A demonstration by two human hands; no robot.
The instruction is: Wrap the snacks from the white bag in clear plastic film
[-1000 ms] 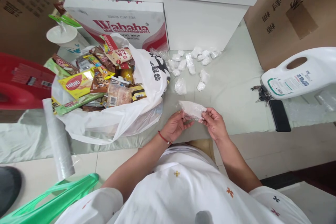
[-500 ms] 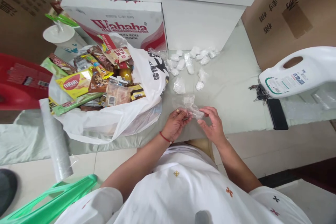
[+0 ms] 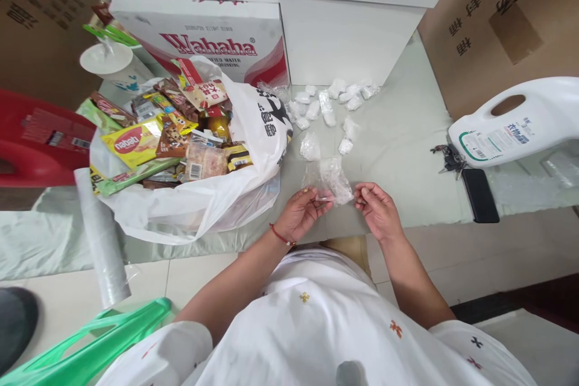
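My left hand [image 3: 302, 215], with a red string at the wrist, pinches the left edge of a clear plastic bag [image 3: 332, 180] that has whitish contents on its right side. Just right of the bag is my right hand [image 3: 376, 208], its thumb and fingertips pressed together; whether it grips a bit of the plastic is too small to tell. Beyond the bag lie a small clear packet [image 3: 310, 146], a long white packet [image 3: 326, 108] and several other small white wrapped packets [image 3: 353, 102] on the pale cloth-covered table [image 3: 398, 163].
On the left, a white bag [image 3: 190, 211] full of snacks stands near a red container [image 3: 40, 139], a paper cup [image 3: 111, 63] and a plastic roll [image 3: 103, 241]. Boxes [image 3: 339, 42] line the back. Rightward are a white jug [image 3: 515, 123], keys [image 3: 450, 158] and a black phone [image 3: 480, 196].
My right hand has moved right, away from the bag's middle, and its fingers have closed together. The plastic bag is spread wider. My left hand has shifted slightly left, still holding the bag.
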